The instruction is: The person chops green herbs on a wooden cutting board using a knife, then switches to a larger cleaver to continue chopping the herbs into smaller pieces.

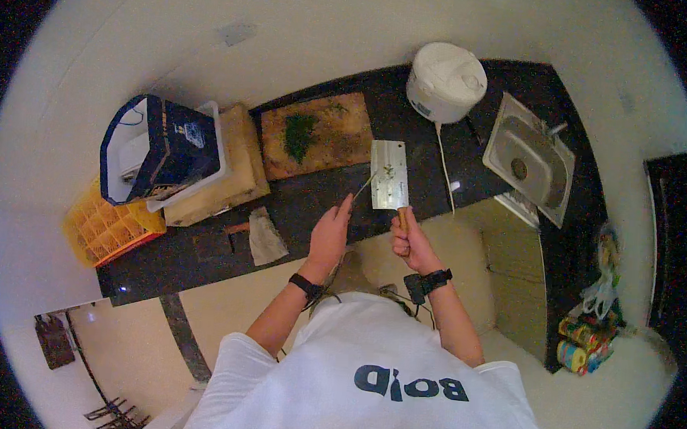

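My right hand grips the wooden handle of a cleaver, whose broad metal blade points away from me with small green bits stuck on its face. A thin, pale greenish strip runs from the fingertips of my left hand to the blade's left side; what it is, I cannot tell. Beyond my left hand lies a worn wooden cutting board, bearing a pile of finely chopped green herbs and a few scattered bits.
A white lidded appliance with a cord stands right of the board, beside a metal sink. To the left are a dark blue box, a yellow plastic crate and a greyish cloth. Packages lie at far right.
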A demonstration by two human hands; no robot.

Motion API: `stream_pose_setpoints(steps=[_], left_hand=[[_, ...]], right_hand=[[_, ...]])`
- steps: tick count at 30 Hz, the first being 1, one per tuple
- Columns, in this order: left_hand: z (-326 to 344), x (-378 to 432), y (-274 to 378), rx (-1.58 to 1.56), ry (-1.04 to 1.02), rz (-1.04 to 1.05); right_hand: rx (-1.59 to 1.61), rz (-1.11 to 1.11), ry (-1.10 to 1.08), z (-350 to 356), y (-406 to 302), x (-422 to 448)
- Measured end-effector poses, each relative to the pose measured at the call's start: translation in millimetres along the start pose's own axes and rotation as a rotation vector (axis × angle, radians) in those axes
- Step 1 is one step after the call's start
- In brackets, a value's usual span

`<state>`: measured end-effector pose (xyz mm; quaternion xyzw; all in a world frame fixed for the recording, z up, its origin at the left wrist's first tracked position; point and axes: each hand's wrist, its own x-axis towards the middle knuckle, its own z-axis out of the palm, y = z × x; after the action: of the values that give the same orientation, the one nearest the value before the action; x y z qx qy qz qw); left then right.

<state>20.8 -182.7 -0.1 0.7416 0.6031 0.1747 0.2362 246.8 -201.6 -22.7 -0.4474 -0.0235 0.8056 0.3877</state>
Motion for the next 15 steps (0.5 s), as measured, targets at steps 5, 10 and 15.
stream_pose_setpoints(steps=[5, 10, 15], left_hand=[[-16.4, 25.8, -25.9, 0.069, 0.047, 0.251], [-20.2, 43.9, -45.7, 0.157, -0.129, 0.183], [-13.1, 53.9, -70.1, -0.010, -0.249, 0.170]], right_hand=[[-0.104, 0.027, -0.013, 44.4, -35.9, 13.9], [-0.156, 0.121, -0.061, 63.8, -51.3, 47.4], [-0.227, 0.146, -0.041, 69.3, -57.0, 70.0]])
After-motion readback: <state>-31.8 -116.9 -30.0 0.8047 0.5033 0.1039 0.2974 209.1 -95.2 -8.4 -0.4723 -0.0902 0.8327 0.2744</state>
